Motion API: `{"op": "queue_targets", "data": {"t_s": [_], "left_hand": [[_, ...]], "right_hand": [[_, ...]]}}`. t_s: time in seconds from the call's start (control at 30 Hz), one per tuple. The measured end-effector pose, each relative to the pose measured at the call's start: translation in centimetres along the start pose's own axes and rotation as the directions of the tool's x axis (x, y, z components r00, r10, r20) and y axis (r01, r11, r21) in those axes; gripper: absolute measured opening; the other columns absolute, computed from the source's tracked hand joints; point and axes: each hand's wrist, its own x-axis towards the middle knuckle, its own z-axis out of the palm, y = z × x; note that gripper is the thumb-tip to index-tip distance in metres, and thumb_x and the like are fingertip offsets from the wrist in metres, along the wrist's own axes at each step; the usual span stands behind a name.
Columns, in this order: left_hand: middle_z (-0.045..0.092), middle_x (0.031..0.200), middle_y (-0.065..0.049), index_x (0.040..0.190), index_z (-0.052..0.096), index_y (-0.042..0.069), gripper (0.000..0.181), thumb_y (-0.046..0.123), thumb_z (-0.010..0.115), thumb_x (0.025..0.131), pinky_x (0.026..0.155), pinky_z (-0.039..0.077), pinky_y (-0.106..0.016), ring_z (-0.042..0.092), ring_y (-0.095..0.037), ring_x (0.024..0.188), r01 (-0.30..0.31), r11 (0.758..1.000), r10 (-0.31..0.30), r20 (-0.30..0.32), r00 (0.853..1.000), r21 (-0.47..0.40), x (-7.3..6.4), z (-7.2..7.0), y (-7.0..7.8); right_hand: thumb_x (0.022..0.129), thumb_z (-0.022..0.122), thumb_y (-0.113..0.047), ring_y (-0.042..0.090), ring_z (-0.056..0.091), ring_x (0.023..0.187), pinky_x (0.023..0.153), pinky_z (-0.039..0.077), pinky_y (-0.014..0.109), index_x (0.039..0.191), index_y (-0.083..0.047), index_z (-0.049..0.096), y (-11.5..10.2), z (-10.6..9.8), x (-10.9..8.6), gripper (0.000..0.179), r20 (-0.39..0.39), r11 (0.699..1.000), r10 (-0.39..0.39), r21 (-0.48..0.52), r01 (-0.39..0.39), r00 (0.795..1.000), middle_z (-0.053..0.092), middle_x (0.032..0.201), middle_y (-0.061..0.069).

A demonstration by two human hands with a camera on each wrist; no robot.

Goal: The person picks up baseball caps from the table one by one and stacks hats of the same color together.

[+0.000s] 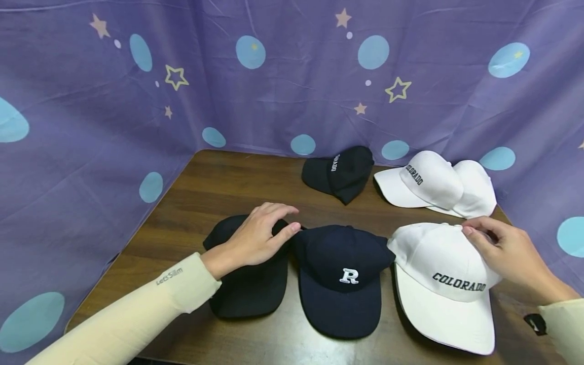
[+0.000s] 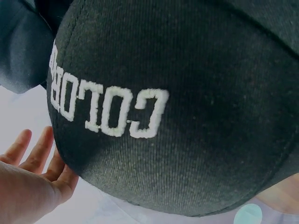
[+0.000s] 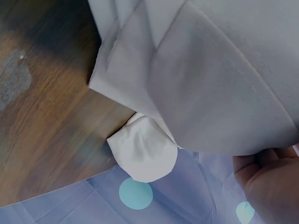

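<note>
Black: near left cap (image 1: 253,291), far cap (image 1: 353,170). Navy with white R (image 1: 349,276): near middle cap (image 1: 339,253). White: far right caps (image 1: 433,177); with dark lettering (image 1: 458,282), near right cap (image 1: 438,253). Brown wood grain: table (image 1: 237,177). Purple with pale-blue ovals (image 1: 374,52), stars (image 1: 343,18): cloth (image 1: 292,101).

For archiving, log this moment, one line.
left hand: at front black cloth cap; right hand: holds front white cloth cap; between: navy cloth R cap

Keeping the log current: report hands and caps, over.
Left hand at front black cap, no grip evident. Right hand pinching front white cap by its crown. Navy cap between them; no obstruction seen.
</note>
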Motion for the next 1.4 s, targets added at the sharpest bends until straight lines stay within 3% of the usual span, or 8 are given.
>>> {"op": "queue_targets", "data": {"t_s": [0.2, 0.47, 0.73, 1.4], "left_hand": [[0.062, 0.14, -0.003, 0.137, 0.063, 0.013, 0.045, 0.044, 0.054, 0.106, 0.113, 0.036, -0.05, 0.052, -0.024, 0.132, -0.004, 1.0, 0.004, -0.007, 1.0, 0.0, -0.1, 0.0, -0.1], [0.062, 0.14, -0.003, 0.137, 0.063, 0.013, 0.044, 0.044, 0.053, 0.106, 0.113, 0.036, -0.05, 0.051, -0.024, 0.133, -0.002, 1.0, 0.002, -0.013, 1.0, -0.001, -0.2, -0.2, -0.2], [0.062, 0.14, -0.003, 0.137, 0.063, 0.013, 0.044, 0.043, 0.054, 0.106, 0.114, 0.035, -0.051, 0.051, -0.025, 0.133, 0.0, 1.0, 0.0, -0.014, 1.0, 0.0, -0.3, -0.4, -0.3], [0.063, 0.138, -0.004, 0.136, 0.064, 0.012, 0.043, 0.043, 0.055, 0.106, 0.113, 0.036, -0.05, 0.052, -0.024, 0.131, -0.009, 1.0, 0.009, -0.018, 1.0, 0.012, 0.0, -0.6, -0.3]], "right_hand": [[0.095, 0.074, -0.017, -0.01, 0.053, 0.073, 0.065, 0.039, 0.012, 0.098, -0.015, 0.077, -0.2, 0.0, 0.1, 0.004, -0.033, 1.0, 0.012, 0.028, -0.012, 0.999, 0.065, 0.084, -0.027], [0.092, 0.077, -0.018, 0.0, 0.047, 0.065, 0.057, 0.036, 0.018, 0.094, -0.014, 0.077, -0.5, -0.3, 0.3, 0.005, -0.061, 0.999, 0.02, 0.032, -0.018, 0.998, 0.058, 0.07, -0.009], [0.09, 0.08, -0.017, -0.002, 0.047, 0.063, 0.056, 0.036, 0.018, 0.089, -0.015, 0.075, -1.2, -0.6, 0.8, 0.005, -0.087, 1.0, 0.012, 0.022, -0.01, 0.996, 0.057, 0.069, -0.009], [0.089, 0.081, -0.014, -0.005, 0.049, 0.072, 0.065, 0.036, 0.012, 0.091, -0.018, 0.078, -4.4, -0.9, 2.0, 0.006, -0.065, 0.997, -0.067, 0.038, 0.07, 0.996, 0.064, 0.08, -0.015]]}}
